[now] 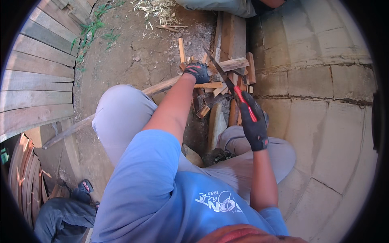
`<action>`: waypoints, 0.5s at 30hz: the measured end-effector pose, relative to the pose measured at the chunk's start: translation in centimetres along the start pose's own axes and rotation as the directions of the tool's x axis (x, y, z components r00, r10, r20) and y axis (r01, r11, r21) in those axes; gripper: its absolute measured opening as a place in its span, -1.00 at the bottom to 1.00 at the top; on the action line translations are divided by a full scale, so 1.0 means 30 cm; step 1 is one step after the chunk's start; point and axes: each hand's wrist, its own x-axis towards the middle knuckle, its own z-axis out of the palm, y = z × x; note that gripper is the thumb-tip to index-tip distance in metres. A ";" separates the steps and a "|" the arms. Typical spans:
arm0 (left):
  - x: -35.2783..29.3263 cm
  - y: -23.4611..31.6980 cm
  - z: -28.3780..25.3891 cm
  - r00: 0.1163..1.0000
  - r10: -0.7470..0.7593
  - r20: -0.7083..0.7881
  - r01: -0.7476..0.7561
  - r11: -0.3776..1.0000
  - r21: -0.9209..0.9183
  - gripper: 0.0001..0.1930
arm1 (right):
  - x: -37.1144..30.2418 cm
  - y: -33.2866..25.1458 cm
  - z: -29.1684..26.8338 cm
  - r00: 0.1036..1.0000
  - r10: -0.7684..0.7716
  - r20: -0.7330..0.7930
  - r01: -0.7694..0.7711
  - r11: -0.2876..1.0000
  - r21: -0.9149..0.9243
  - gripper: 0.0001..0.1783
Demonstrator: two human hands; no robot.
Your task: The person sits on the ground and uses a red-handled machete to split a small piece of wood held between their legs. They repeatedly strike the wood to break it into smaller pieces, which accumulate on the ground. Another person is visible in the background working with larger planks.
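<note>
Saw (227, 81) slants forward and left from the right grip (256, 127), clenched around its handle (238, 93).

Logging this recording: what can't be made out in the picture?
In the head view:
Left hand: palm, hidden by its gloved back.
Saw: teeth too small; handle partly behind the right hand.
Person opposite: mostly cut off by top edge.
Person lower left: upper body, cut off by rim.

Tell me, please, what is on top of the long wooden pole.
The gloved left hand is on the long wooden pole, and the saw crosses above it; whether it touches cannot be told. The pole's surface beneath both is hidden.
</note>
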 end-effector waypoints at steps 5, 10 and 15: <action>-0.002 -0.020 -0.023 1.000 -0.012 -0.027 0.012 1.000 0.012 -0.38 | -0.214 -0.158 -0.222 0.992 0.127 0.002 -0.126 0.988 -0.093 -0.52; -0.002 0.007 -0.017 0.999 -0.002 -0.036 0.003 1.000 0.014 -0.37 | -0.249 -0.183 -0.236 0.981 0.189 -0.046 -0.192 0.979 -0.071 -0.54; 0.015 -0.012 0.005 0.997 -0.037 -0.073 0.037 0.999 -0.003 -0.42 | -0.114 -0.191 -0.154 0.999 0.012 -0.051 -0.015 0.998 -0.054 -0.60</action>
